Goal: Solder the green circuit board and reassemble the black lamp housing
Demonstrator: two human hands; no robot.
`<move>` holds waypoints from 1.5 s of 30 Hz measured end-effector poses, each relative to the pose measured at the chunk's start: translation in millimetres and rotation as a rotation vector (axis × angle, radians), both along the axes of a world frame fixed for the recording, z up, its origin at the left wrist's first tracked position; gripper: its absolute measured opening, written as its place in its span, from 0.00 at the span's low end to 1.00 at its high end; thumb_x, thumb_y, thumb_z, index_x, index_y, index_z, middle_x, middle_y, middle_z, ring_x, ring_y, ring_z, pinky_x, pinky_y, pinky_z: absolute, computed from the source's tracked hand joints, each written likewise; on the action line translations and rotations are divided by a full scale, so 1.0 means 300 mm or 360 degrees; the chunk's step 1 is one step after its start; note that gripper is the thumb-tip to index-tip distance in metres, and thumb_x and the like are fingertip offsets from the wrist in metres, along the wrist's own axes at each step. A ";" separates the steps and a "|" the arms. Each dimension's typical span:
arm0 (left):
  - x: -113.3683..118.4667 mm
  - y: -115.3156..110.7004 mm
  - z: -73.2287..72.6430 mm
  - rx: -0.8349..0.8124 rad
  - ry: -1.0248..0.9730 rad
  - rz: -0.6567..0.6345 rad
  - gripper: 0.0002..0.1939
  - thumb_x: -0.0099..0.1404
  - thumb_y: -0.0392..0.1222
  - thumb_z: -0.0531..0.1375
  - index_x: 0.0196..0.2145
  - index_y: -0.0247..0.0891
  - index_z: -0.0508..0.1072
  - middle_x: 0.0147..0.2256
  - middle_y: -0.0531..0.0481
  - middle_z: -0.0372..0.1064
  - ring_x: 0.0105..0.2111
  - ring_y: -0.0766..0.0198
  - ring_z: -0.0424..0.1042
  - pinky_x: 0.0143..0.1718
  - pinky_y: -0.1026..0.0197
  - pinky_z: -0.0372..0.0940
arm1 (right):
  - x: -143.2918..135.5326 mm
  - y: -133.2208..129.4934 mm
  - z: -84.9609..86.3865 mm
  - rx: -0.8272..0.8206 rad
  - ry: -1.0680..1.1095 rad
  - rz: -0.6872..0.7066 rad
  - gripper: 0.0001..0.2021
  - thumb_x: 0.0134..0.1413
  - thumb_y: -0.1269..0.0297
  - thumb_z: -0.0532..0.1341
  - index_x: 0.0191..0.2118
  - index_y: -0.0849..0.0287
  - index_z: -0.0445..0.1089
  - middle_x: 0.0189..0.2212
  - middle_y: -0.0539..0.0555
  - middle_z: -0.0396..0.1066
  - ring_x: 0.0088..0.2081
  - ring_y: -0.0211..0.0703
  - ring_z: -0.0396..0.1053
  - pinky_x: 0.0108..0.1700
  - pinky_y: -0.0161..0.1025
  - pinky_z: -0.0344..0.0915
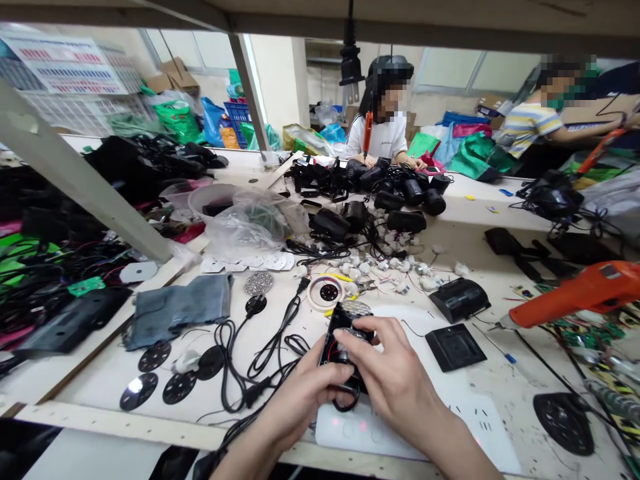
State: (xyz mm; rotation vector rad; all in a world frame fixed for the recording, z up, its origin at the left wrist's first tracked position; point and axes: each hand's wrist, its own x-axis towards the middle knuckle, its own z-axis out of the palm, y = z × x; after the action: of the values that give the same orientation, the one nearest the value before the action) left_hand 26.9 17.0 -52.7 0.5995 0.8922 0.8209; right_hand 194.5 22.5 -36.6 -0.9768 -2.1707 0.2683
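My left hand (320,381) is wrapped round an open black plastic housing (329,347) near the front of the bench, with red wire showing inside. My right hand (393,360) reaches over the same housing, its fingertips closed on a round part inside that they mostly cover. A white power strip (345,430) with lit red lights lies under my hands. Just beyond the housing sit a white ring (311,293) with a black disc (329,293) inside and yellow-handled pliers (336,308). Black power cables (227,373) lie to the left.
An orange electric screwdriver (575,297) juts in from the right above a black cover (456,348). Black discs (139,391) and a blue-grey cloth (180,310) lie left. Black housings (330,225) are heaped behind. A slanted post (85,173) stands left; two people are across the bench.
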 end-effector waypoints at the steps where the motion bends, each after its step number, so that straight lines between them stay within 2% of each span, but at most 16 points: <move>1: 0.002 0.001 -0.003 0.0004 0.0010 -0.0020 0.30 0.52 0.39 0.65 0.53 0.40 0.69 0.39 0.48 0.70 0.34 0.64 0.68 0.32 0.62 0.69 | -0.001 0.001 0.001 0.0008 -0.0068 -0.0001 0.23 0.62 0.79 0.50 0.59 0.58 0.66 0.48 0.63 0.60 0.47 0.55 0.61 0.42 0.49 0.70; 4: 0.005 0.003 -0.011 0.0030 0.0056 -0.0062 0.32 0.52 0.39 0.64 0.56 0.41 0.66 0.39 0.48 0.69 0.35 0.63 0.69 0.36 0.58 0.70 | -0.001 0.010 0.008 0.0018 -0.0209 -0.0026 0.21 0.60 0.78 0.52 0.56 0.58 0.68 0.45 0.63 0.61 0.44 0.55 0.60 0.39 0.50 0.71; 8: 0.009 0.003 -0.006 0.0058 0.0086 -0.0092 0.33 0.53 0.39 0.64 0.57 0.42 0.64 0.48 0.45 0.68 0.41 0.59 0.69 0.37 0.59 0.70 | -0.003 0.018 0.017 0.0017 -0.0301 -0.0010 0.15 0.57 0.78 0.56 0.47 0.60 0.72 0.44 0.63 0.62 0.41 0.55 0.60 0.37 0.49 0.70; 11: 0.012 0.005 0.000 0.0055 0.0093 -0.0066 0.32 0.53 0.40 0.63 0.56 0.42 0.65 0.50 0.45 0.67 0.42 0.59 0.69 0.37 0.60 0.69 | -0.005 0.019 0.019 0.0031 -0.0299 0.0025 0.13 0.57 0.79 0.53 0.41 0.63 0.73 0.43 0.63 0.64 0.40 0.54 0.60 0.37 0.48 0.70; 18: 0.019 0.013 0.021 0.0096 0.0168 -0.0081 0.31 0.53 0.39 0.62 0.56 0.41 0.66 0.51 0.44 0.67 0.46 0.55 0.68 0.39 0.58 0.69 | -0.006 0.016 0.031 0.0132 -0.0322 -0.0073 0.18 0.57 0.79 0.53 0.51 0.61 0.70 0.44 0.63 0.64 0.41 0.53 0.60 0.38 0.47 0.69; 23: 0.023 0.012 0.033 0.0094 0.0170 -0.0065 0.33 0.54 0.39 0.62 0.59 0.41 0.63 0.50 0.45 0.67 0.46 0.54 0.67 0.39 0.60 0.68 | -0.009 0.012 0.031 0.0275 -0.0309 -0.0133 0.14 0.61 0.78 0.51 0.44 0.63 0.73 0.43 0.63 0.64 0.42 0.54 0.61 0.39 0.47 0.68; 28: 0.033 0.004 0.006 0.0038 -0.0035 0.0038 0.36 0.53 0.37 0.63 0.60 0.41 0.63 0.51 0.44 0.68 0.42 0.57 0.68 0.37 0.60 0.67 | -0.009 0.004 0.014 0.0340 -0.0250 -0.0153 0.15 0.66 0.77 0.49 0.44 0.66 0.73 0.42 0.63 0.65 0.43 0.54 0.61 0.40 0.48 0.69; 34: 0.041 -0.007 -0.016 -0.0001 -0.0242 0.0204 0.28 0.57 0.45 0.66 0.55 0.42 0.70 0.51 0.43 0.70 0.46 0.54 0.70 0.36 0.63 0.66 | -0.007 -0.006 -0.005 0.0420 -0.0142 -0.0147 0.17 0.64 0.81 0.49 0.51 0.68 0.70 0.45 0.63 0.67 0.46 0.54 0.62 0.45 0.50 0.71; 38: 0.030 -0.011 -0.009 -0.0052 -0.0322 0.0218 0.26 0.54 0.43 0.69 0.51 0.41 0.74 0.47 0.45 0.73 0.44 0.55 0.71 0.38 0.61 0.67 | -0.011 -0.012 -0.013 0.0442 -0.0065 -0.0093 0.16 0.63 0.81 0.49 0.51 0.69 0.69 0.47 0.64 0.68 0.49 0.54 0.62 0.48 0.51 0.71; 45: 0.040 -0.011 0.014 -0.0046 -0.0238 0.0288 0.19 0.60 0.50 0.65 0.47 0.40 0.75 0.46 0.45 0.73 0.41 0.59 0.71 0.33 0.65 0.66 | -0.015 -0.027 -0.018 0.0359 -0.0007 -0.0024 0.19 0.61 0.83 0.48 0.53 0.70 0.67 0.49 0.65 0.66 0.52 0.56 0.61 0.51 0.53 0.68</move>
State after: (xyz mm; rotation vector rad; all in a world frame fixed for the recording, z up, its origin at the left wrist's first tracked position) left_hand 38.9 13.8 -48.4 0.4298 0.8278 1.0011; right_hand 190.0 14.3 -41.9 -0.8658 -2.1418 0.0131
